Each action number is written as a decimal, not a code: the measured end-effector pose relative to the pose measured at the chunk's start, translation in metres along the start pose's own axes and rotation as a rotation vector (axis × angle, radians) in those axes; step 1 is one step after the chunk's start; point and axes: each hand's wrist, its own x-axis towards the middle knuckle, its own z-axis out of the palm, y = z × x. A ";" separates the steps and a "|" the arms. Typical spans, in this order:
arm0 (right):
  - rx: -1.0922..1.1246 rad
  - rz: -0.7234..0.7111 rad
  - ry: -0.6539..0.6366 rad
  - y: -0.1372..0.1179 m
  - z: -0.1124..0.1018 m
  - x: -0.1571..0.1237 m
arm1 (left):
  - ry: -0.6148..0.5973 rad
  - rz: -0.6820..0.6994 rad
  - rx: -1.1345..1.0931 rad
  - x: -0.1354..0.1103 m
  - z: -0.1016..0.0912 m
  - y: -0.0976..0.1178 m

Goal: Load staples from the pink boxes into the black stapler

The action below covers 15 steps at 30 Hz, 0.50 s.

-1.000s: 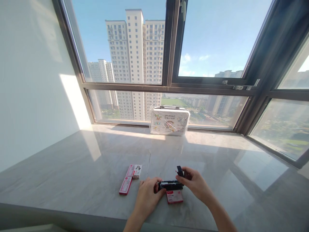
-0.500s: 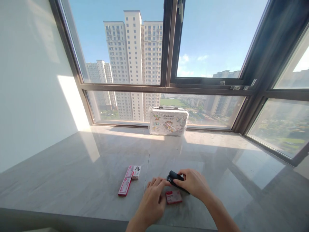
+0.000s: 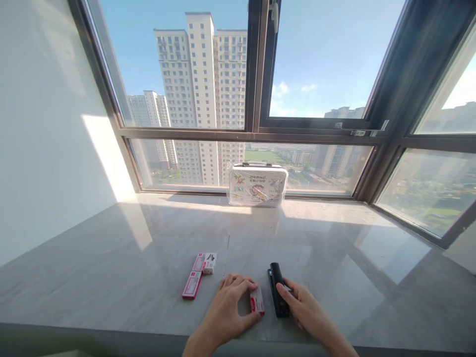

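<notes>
The black plastic stapler (image 3: 277, 296) lies flat, long axis pointing away from the person; the right hand (image 3: 307, 311) rests curled fingertips on its right flank, while the left hand (image 3: 227, 313) pinches a red-and-white staple box (image 3: 257, 300) on edge just left of it.

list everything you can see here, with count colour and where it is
stapler: 1, black, on the counter between the hands
small box: 1, red and white, on edge beside the stapler
flat box: 1, red, left of the hands
box pair: 2, red and white, side by side beyond it
case: 1, white with coloured print, against the window
counter: 1, grey marble
left hand: 1, bare, holds the small box
right hand: 1, bare, fingertips on the stapler
</notes>
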 end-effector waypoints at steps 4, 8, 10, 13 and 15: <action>-0.021 -0.041 0.071 -0.002 0.026 0.003 | -0.038 -0.015 -0.016 0.000 0.002 0.002; 0.017 -0.046 0.119 -0.004 0.033 0.006 | -0.042 -0.021 -0.053 0.000 0.003 0.004; 0.012 -0.018 0.159 -0.004 0.030 0.002 | 0.011 0.001 -0.083 -0.004 -0.002 -0.001; -0.055 -0.010 0.242 -0.001 0.027 -0.006 | 0.245 -0.024 -0.002 -0.019 -0.023 -0.026; -0.110 -0.025 0.266 0.001 0.026 -0.010 | 0.435 -0.114 0.154 -0.036 -0.042 -0.053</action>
